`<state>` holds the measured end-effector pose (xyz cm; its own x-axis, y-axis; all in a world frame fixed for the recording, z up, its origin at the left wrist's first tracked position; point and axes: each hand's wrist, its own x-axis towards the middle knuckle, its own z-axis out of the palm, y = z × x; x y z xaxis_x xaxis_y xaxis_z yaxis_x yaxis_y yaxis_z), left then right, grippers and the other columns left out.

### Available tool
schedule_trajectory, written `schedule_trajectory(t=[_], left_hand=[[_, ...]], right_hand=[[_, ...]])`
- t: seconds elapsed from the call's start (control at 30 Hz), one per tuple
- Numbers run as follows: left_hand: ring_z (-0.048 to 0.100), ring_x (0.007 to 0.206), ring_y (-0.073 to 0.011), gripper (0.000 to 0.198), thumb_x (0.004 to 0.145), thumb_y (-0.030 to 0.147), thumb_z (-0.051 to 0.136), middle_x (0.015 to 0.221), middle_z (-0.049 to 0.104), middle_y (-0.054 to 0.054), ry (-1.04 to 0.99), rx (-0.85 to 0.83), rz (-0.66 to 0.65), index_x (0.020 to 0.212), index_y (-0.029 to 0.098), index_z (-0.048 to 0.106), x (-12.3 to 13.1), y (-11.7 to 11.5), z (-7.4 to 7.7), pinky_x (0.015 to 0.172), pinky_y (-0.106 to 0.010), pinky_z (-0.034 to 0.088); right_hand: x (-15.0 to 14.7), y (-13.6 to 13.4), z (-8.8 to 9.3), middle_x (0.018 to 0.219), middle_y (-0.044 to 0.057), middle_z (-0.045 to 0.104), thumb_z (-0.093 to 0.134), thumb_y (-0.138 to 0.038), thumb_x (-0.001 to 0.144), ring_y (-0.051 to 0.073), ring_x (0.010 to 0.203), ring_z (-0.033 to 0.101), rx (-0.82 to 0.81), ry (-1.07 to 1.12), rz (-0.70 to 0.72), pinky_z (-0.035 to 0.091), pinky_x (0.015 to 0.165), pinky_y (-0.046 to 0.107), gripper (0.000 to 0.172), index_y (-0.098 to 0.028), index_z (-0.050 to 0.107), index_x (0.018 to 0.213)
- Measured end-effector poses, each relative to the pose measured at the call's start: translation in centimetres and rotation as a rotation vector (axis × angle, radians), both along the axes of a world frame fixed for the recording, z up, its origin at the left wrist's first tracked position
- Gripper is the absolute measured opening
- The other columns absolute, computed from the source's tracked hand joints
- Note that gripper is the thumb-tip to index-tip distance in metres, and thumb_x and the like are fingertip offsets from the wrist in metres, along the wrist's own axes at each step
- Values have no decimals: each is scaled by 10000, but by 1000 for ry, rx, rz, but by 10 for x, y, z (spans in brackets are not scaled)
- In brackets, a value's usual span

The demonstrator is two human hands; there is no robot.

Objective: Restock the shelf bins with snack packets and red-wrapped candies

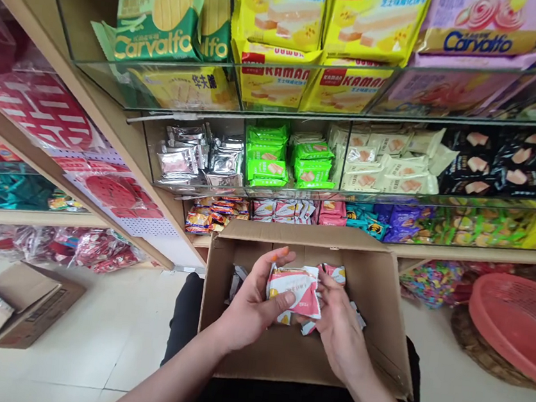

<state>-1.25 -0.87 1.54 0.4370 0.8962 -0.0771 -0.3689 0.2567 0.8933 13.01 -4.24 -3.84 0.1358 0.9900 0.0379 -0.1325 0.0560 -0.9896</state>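
Shelves [455, 253] behind, left hand [252, 304] and right hand [340, 324] grip a crinkled pink-white packet [298, 284].

Large carton [303, 236]: between the person's legs [185, 308], before the shelving [99, 104].
Wrapped snack [297, 288]: between left hand [254, 296] and right hand [338, 325], over the carton's interior.
Loose packets [334, 273]: in the large carton.
Upper shelf [201, 111]: Carvalfo biscuit packs [157, 20] at left, Kaman wafer packs [280, 9] to their right.
Small carton [42, 314]: on the floor [102, 337], left of the large carton.
Plastic basket [510, 325]: right of the large carton, on a woven basket [477, 344].
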Motion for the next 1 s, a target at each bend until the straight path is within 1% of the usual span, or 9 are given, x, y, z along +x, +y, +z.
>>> schedule_trajectory(t=[0.1, 0.2, 0.3, 0.4, 0.5, 0.63, 0.77, 0.9, 1.0], left_hand=[[510, 995, -185, 632, 708, 191, 606, 1261, 408, -68, -19, -21, 32, 1245, 311, 296, 5, 0, -1, 821, -306, 436], [524, 987, -197, 489, 766, 237, 539, 1239, 442, -82, -106, -132, 34, 1211, 275, 341, 10, 1, -3, 812, -334, 444], [539, 964, -202, 299, 788, 254, 504, 1227, 460, -87, -180, -204, 62, 1079, 208, 455, 14, 0, -6, 790, -337, 453], [552, 926, -180, 214, 767, 253, 535, 1215, 477, -65, -184, -212, 152, 968, 187, 502, 19, -3, -11, 781, -314, 453], [557, 899, -163, 169, 758, 266, 545, 1178, 509, -55, -154, -229, 162, 899, 176, 524, 22, -7, -20, 776, -292, 447], [524, 972, -177, 187, 805, 310, 462, 1140, 533, -60, -98, -171, 195, 937, 186, 510, 24, -14, -30, 823, -301, 416], [474, 1046, -200, 284, 828, 331, 396, 1170, 510, -75, 326, 173, 151, 1069, 207, 481, 4, -2, -19, 878, -339, 373], [258, 1219, -254, 267, 777, 332, 469, 1244, 453, -61, 1070, 811, 213, 992, 208, 567, -40, 52, 4, 1015, -406, 144], [423, 1088, -249, 335, 809, 358, 387, 1126, 535, -111, 1475, 794, 291, 1034, 164, 542, -64, 97, 3, 928, -386, 274]], right_hand=[[-4, 4, 2, 684, -6, 543, 463, -402, 800, 113, 567, 521, -153, 106, 49, 427, 501, 223, 252, -196, 521, 934], [-2, 4, 3, 632, -19, 520, 509, -391, 772, 103, 543, 503, -150, 78, -58, 415, 492, 212, 221, -177, 544, 817], [-4, 1, 2, 697, -2, 559, 521, -394, 761, 112, 574, 520, -147, 170, -121, 425, 500, 222, 227, -184, 538, 847], [-12, -1, 2, 840, 24, 597, 571, -385, 725, 152, 693, 565, -213, 372, -49, 457, 527, 249, 316, -220, 487, 981], [-18, -1, 4, 891, 33, 607, 653, -318, 658, 176, 768, 581, -268, 478, -53, 482, 588, 284, 415, -224, 468, 1017], [-23, -1, 12, 947, 45, 606, 645, -317, 660, 196, 832, 583, -272, 545, -92, 489, 639, 316, 374, -219, 500, 991], [-11, 8, 25, 924, 70, 615, 646, -312, 662, 193, 754, 594, -252, 357, 32, 487, 584, 312, 381, -196, 497, 992], [32, 53, 32, 920, 64, 614, 646, -284, 660, 174, 761, 589, 28, -83, -156, 477, 642, 312, 377, -192, 471, 982], [63, 101, 27, 981, 95, 596, 572, -275, 708, 210, 880, 558, 222, -627, -164, 440, 756, 375, 319, -165, 497, 998]])
